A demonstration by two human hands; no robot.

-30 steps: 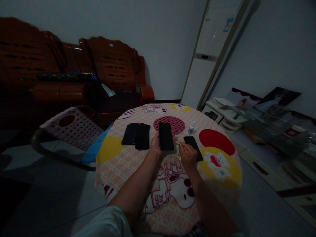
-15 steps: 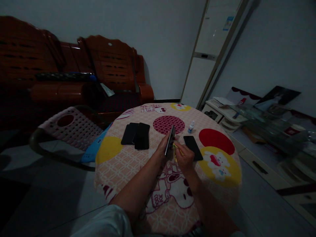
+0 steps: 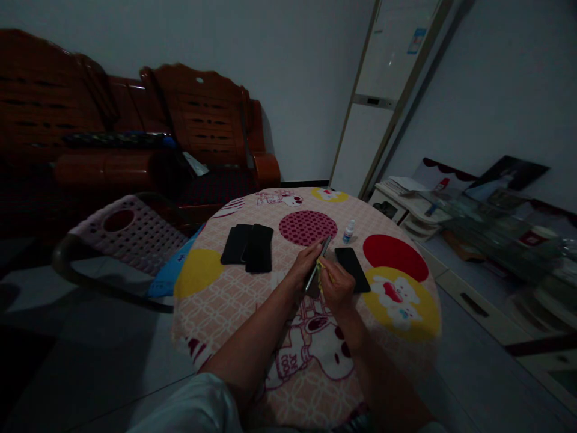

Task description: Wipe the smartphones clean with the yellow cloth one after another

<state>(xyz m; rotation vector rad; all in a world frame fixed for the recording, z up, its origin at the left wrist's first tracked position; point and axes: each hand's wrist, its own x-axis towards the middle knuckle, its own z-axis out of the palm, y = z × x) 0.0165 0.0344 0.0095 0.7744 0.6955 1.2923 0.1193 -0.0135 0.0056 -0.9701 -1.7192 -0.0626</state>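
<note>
Just below and right of the middle of the frame, the left hand [image 3: 305, 264] is closed on a phone [image 3: 311, 279], which is tilted so that its long thin edge faces the camera. Close against it on the right, the right hand [image 3: 339, 284] pinches a small yellow cloth [image 3: 320, 269] at the phone's side; exactly where cloth and phone meet is too small to tell. Just right of that hand, a black phone [image 3: 352, 269] lies flat on the patterned tablecloth [image 3: 234, 310], and a little white bottle [image 3: 348, 231] stands upright above it in the frame. Left of the hands, well apart from them, another dark phone [image 3: 259, 249] lies partly over a flat black device [image 3: 232, 246]. The round table fills the lower centre. Farther out, a woven pink chair [image 3: 151, 234] stands at the left, a carved wooden sofa [image 3: 202, 117] takes up the upper left, a tall white unit [image 3: 367, 141] rises at the upper right, and a glass-topped stand [image 3: 484, 222] sits along the right edge.
</note>
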